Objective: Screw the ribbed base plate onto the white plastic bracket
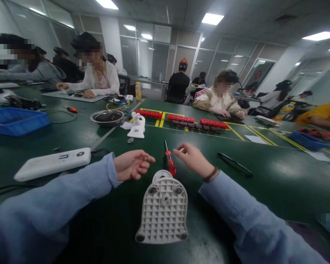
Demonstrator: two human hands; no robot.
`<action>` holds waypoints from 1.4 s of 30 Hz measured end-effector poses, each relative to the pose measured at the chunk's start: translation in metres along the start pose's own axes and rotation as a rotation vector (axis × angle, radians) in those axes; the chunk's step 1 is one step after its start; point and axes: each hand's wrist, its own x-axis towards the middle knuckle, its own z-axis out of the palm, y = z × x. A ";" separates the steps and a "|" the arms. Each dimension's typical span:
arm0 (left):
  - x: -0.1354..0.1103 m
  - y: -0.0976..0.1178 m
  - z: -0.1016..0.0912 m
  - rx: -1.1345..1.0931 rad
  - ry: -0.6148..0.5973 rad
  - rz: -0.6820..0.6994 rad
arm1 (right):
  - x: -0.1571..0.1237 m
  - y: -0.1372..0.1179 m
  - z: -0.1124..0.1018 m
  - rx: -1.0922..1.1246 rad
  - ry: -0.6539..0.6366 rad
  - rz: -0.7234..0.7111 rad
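Observation:
My left hand [133, 165] hovers left of a screwdriver [169, 162], empty, its fingers loosely curled and apart. The screwdriver has a red and black handle and lies on the green table, its shaft pointing away from me. To its right, my right hand [195, 160] is in a pinch; a tiny pale thing seems to show at the fingertips, too small to name. In front of me, below both hands, a white plastic base [165, 214] shows its gridded underside, with dark round feet at its corners. A white round part [162, 175] sticks out behind the base.
Left are a white elongated device [55, 163] with a cable and a blue tray [16, 123]. Ahead are a metal bowl [107, 117], a white plastic part [138, 126] and red strips [181, 118]. A slim black item [235, 165] lies right. Several people sit at tables beyond.

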 end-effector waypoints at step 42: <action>-0.038 0.002 0.035 -0.330 0.020 0.410 | -0.053 -0.058 -0.074 1.184 0.288 -0.268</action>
